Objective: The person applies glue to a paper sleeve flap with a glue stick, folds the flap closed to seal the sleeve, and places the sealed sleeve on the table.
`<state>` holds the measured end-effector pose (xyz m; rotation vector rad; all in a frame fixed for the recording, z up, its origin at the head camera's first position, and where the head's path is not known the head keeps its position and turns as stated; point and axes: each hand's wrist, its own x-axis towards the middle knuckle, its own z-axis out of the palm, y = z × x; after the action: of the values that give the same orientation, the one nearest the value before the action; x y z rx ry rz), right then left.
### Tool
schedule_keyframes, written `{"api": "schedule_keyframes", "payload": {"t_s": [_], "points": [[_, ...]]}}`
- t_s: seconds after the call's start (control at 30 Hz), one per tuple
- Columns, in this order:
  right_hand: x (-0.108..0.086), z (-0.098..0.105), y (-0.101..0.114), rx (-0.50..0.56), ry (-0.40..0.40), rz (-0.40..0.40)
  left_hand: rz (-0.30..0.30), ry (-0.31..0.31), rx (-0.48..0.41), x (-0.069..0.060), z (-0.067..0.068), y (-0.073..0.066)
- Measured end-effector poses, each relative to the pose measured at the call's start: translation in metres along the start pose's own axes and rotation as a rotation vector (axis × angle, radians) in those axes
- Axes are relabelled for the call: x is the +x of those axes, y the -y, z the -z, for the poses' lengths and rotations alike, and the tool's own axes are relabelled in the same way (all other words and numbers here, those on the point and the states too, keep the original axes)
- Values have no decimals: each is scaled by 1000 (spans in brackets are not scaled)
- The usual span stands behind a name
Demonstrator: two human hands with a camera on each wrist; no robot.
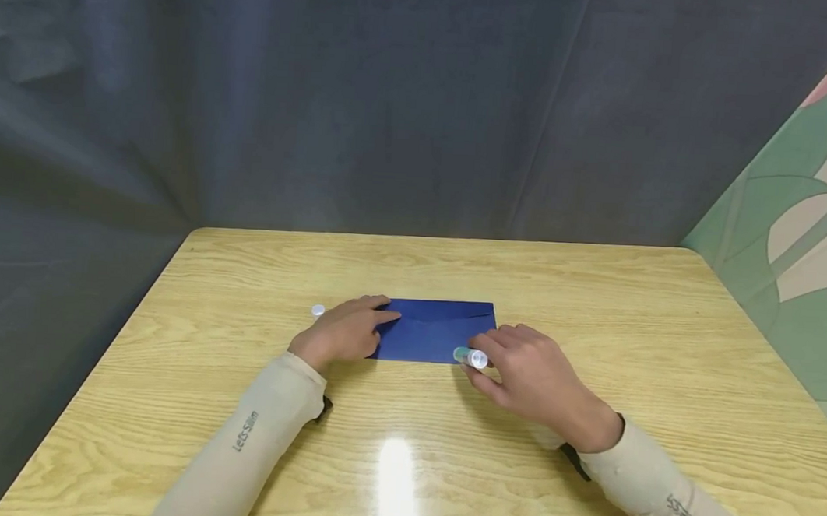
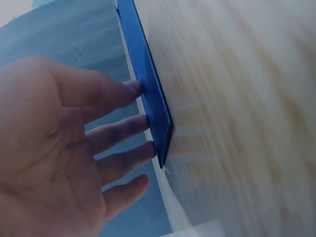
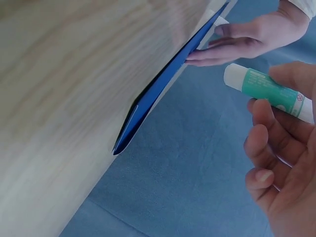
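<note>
A dark blue envelope [image 1: 416, 340] lies flat on the wooden table, its flap line facing up along the far side. My left hand [image 1: 342, 334] rests on the envelope's left end with the fingers extended; in the left wrist view its fingertips touch the blue paper [image 2: 150, 84]. Between thumb and fingers, my right hand [image 1: 530, 373] pinches a green and white glue stick [image 3: 266, 91]. In the head view the glue stick is over the envelope's near right corner. The right wrist view shows it apart from the paper.
A small white cap-like piece [image 1: 318, 310] sits on the table [image 1: 244, 272] just left of the left hand. Dark cloth [image 1: 393, 109] hangs behind the table and along its left side. A leaf-patterned surface [image 1: 794, 231] borders the right.
</note>
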<state>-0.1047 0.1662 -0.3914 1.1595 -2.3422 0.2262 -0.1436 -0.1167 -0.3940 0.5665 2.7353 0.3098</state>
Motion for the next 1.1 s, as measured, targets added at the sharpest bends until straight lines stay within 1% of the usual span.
{"api": "schedule_keyframes", "payload": {"t_s": [0.1, 0.23, 0.3, 0.37, 0.43, 0.53, 0.6, 0.63, 0.7, 0.73, 0.83, 0.93, 0.97, 1.03, 1.1], "points": [[0, -1, 0, 0, -2, -1, 0, -28, 1, 2, 0, -1], [-1, -3, 0, -18, -18, 31, -18, -57, 0, 3, 0, -2], [0, -3, 0, -30, -28, 53, -32, -87, 11, 2, 2, -3], [0, -3, 0, -37, -35, 68, -44, -133, 44, 0, 4, -5], [1, -3, 1, -31, -34, 68, -68, -191, 85, -2, 7, -7], [2, -2, 2, -21, -25, 57, -130, -270, 119, -8, 11, -14], [2, -2, 2, -15, -23, 50, -172, -295, 117, -12, 13, -20], [3, -2, 2, -13, -22, 48, -189, -295, 114, -15, 14, -22], [3, -2, 3, -8, -21, 46, -208, -269, 104, -19, 15, -26], [3, -2, 3, -6, -20, 45, -211, -246, 108, -20, 14, -26], [2, -2, 3, -3, -13, 42, -207, -148, 115, -22, 10, -24], [2, -2, 4, -5, -9, 40, -173, -47, 121, -21, 5, -23], [2, -2, 4, -6, -9, 40, -158, -23, 122, -21, 4, -23], [2, -2, 5, -9, -9, 41, -129, 8, 126, -21, 2, -23], [2, -3, 5, -9, -11, 38, -113, 18, 133, -20, 1, -23]]}}
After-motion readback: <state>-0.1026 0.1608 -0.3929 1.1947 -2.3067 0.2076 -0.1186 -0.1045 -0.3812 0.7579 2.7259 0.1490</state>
